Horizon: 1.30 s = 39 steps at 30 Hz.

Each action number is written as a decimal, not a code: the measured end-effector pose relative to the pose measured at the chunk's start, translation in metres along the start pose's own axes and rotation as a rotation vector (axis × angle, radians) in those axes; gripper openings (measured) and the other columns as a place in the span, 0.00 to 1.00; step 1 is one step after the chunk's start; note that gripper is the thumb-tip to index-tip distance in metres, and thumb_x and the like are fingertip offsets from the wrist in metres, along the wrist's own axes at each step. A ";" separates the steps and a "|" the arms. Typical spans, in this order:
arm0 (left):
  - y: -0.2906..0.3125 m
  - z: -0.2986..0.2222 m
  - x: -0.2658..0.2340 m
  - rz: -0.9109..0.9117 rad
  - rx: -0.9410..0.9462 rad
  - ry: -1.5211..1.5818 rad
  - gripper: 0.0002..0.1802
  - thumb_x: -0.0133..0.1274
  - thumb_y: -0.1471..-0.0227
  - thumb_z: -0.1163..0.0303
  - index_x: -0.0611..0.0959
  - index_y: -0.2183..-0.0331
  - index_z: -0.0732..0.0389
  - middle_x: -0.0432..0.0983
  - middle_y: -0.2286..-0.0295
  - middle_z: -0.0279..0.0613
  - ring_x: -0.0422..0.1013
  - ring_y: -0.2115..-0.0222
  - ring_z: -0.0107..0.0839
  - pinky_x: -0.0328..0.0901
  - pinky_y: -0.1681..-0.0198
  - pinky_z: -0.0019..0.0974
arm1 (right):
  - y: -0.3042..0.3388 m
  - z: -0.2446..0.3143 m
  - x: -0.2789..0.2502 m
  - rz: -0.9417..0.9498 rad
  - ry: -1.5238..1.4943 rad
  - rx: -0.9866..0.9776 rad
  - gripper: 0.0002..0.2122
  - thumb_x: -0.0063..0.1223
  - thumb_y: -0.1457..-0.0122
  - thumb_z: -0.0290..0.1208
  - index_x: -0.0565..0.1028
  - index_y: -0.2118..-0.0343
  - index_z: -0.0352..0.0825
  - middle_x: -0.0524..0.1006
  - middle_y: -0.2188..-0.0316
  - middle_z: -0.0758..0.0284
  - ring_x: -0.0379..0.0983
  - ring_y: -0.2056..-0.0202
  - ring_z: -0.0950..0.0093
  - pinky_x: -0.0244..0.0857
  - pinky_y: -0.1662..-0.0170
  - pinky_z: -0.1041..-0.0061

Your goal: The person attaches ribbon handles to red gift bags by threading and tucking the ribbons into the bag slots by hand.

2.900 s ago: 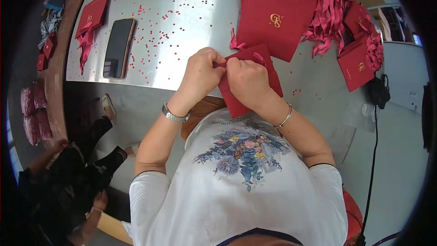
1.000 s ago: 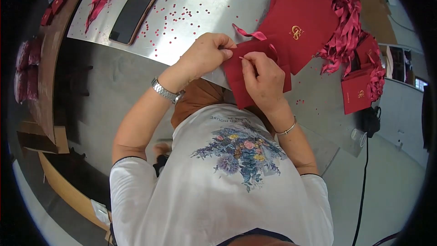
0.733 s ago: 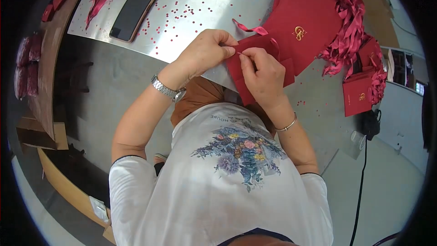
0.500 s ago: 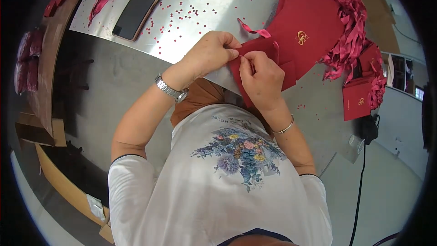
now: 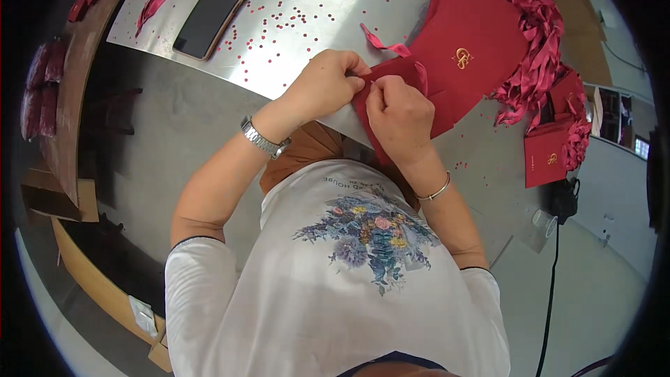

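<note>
Both of my hands meet at the near edge of the table over a red paper bag [image 5: 373,124]. My left hand [image 5: 315,89], with a steel watch on the wrist, pinches the bag's upper left edge between thumb and fingers. Close beside it, my right hand [image 5: 401,113] is closed, thumb and forefinger pinched at the same edge; whether a ribbon end is between them is too small to make out. A red ribbon [image 5: 384,43] curls out beyond the bag. Under and behind it lie flat red bags [image 5: 481,38] with a gold emblem.
A dark phone [image 5: 216,12] lies on the metal table [image 5: 150,31] among scattered red paper dots. A heap of red ribbons [image 5: 530,63] borders the bags at right. More red bags [image 5: 544,157] sit at the right edge. A cardboard box [image 5: 87,200] stands at far left.
My right hand has shifted very slightly up and left along the bag's edge. The left hand keeps its pinch, and the ribbon's tip moves slightly.
</note>
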<state>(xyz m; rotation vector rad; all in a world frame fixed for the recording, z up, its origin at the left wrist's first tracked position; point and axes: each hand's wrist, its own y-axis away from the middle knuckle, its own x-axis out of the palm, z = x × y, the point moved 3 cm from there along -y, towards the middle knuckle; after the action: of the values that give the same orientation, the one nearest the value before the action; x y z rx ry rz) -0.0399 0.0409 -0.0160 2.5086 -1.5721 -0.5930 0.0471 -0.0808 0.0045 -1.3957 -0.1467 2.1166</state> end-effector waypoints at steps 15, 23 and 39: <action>0.010 -0.016 0.007 0.000 0.096 -0.119 0.11 0.53 0.52 0.82 0.80 0.63 0.68 0.77 0.74 0.36 0.70 0.74 0.21 0.67 0.69 0.28 | 0.015 -0.010 -0.012 -0.091 -0.219 -0.035 0.04 0.56 0.48 0.24 0.72 0.72 0.35 0.74 0.78 0.63 0.72 0.76 0.63 0.66 0.73 0.66; 0.007 -0.003 0.012 0.020 -0.016 0.063 0.10 0.56 0.54 0.77 0.82 0.66 0.67 0.78 0.77 0.41 0.71 0.76 0.26 0.67 0.69 0.32 | 0.016 -0.012 -0.015 -0.086 -0.231 -0.016 0.04 0.56 0.48 0.25 0.72 0.72 0.35 0.74 0.80 0.62 0.72 0.76 0.63 0.65 0.74 0.65; 0.009 -0.029 0.020 -0.200 0.256 -0.242 0.09 0.53 0.55 0.80 0.79 0.67 0.69 0.77 0.73 0.51 0.73 0.70 0.43 0.68 0.64 0.39 | -0.003 -0.015 -0.016 0.046 -0.060 0.018 0.03 0.55 0.47 0.26 0.73 0.72 0.34 0.74 0.80 0.61 0.74 0.77 0.64 0.66 0.74 0.66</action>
<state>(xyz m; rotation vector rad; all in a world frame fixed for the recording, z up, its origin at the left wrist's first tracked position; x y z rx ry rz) -0.0284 0.0161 0.0080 2.9052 -1.5717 -0.7937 0.0657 -0.0902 0.0120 -1.3385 -0.1201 2.1935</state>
